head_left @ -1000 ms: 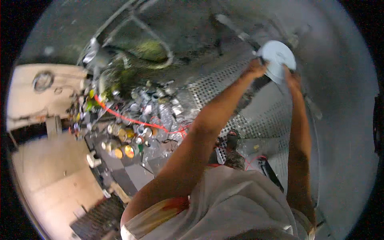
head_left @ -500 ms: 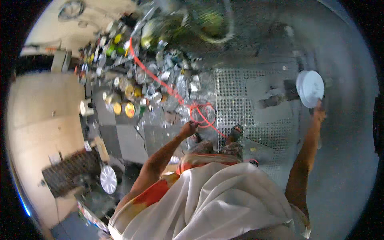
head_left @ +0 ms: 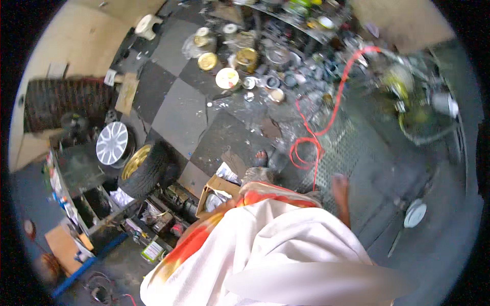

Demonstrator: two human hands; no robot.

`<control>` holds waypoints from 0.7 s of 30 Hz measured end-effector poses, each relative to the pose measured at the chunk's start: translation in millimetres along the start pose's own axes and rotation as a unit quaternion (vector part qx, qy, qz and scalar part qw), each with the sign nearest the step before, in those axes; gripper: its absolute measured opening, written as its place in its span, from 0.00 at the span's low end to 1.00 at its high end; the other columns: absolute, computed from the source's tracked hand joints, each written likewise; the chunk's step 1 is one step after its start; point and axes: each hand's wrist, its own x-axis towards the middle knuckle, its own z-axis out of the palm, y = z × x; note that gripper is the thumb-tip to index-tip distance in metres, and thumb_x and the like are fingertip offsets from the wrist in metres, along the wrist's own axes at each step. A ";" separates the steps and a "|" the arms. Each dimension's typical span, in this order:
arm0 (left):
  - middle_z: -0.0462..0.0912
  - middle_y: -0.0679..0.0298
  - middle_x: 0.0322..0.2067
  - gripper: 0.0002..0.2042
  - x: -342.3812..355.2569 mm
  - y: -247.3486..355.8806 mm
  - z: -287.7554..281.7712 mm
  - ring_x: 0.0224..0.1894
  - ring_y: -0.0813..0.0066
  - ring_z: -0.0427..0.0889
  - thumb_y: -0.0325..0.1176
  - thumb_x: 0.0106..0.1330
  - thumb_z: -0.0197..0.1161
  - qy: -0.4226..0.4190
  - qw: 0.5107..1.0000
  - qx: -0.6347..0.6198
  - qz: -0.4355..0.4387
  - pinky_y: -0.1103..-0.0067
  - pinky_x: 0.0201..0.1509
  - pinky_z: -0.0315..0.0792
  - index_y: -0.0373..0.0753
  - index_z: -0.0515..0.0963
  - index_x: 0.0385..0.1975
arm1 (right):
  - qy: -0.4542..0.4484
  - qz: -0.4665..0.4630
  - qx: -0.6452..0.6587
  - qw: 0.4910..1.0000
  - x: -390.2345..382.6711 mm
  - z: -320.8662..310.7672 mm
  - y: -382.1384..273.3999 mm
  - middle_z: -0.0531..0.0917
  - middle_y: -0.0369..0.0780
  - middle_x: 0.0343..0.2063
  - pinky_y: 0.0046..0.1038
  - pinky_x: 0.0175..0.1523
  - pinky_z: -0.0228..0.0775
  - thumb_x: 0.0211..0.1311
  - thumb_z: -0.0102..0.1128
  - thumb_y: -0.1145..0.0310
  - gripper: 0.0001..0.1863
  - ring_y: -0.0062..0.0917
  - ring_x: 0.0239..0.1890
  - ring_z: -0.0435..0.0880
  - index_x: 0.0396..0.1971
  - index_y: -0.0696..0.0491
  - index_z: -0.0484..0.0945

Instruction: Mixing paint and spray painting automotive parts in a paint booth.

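My right hand (head_left: 340,184) reaches forward past my shirt, above the dark floor. It is smeared by motion, so its fingers and anything in them cannot be made out. Part of my left arm (head_left: 217,211) shows beside the shirt, next to an open cardboard box (head_left: 208,195) with crumpled silvery wrapping in it; the fingers of that hand are hidden. Ahead of the right hand a red hose (head_left: 310,140) lies looped on the floor. Off to the right stands a round white disc-shaped thing (head_left: 415,213), apart from the hand.
A tyre on a gold rim (head_left: 153,171) and a silver wheel (head_left: 113,144) stand at left, by a cluttered workbench (head_left: 76,176). Several cans, one with a yellow lid (head_left: 227,78), crowd the far floor. A white stool (head_left: 147,26) stands far left. A pale blurred oval (head_left: 321,283) crosses the lower edge.
The view has swung left, bringing the tyre and workbench in. My right hand has come away from the round white thing, closer to my body. My left hand has dropped back from the red hose.
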 end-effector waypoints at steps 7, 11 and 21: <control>0.83 0.55 0.27 0.10 -105.2 -64.4 -65.4 0.26 0.64 0.81 0.35 0.62 0.59 0.002 0.992 -0.114 -0.054 0.67 0.34 0.76 0.36 0.82 0.37 | -0.266 -0.167 -0.029 0.949 98.1 153.1 -244.4 0.85 0.41 0.36 0.28 0.45 0.74 0.63 0.60 0.65 0.12 0.24 0.40 0.83 0.40 0.57 0.82; 0.83 0.55 0.27 0.10 -95.5 -50.3 -113.0 0.27 0.65 0.81 0.33 0.61 0.60 0.010 0.983 -0.155 -0.094 0.68 0.34 0.76 0.36 0.82 0.37 | -0.313 -0.077 -0.106 0.941 155.1 187.5 -206.6 0.85 0.44 0.37 0.35 0.48 0.73 0.63 0.57 0.57 0.16 0.36 0.41 0.84 0.39 0.54 0.82; 0.84 0.55 0.29 0.10 24.8 -17.5 -395.5 0.28 0.68 0.80 0.29 0.59 0.61 -0.001 0.974 -0.154 -0.166 0.70 0.34 0.76 0.34 0.82 0.39 | -0.484 0.092 0.030 0.870 251.4 294.1 -195.5 0.84 0.38 0.41 0.31 0.45 0.76 0.64 0.56 0.53 0.22 0.27 0.41 0.83 0.48 0.55 0.78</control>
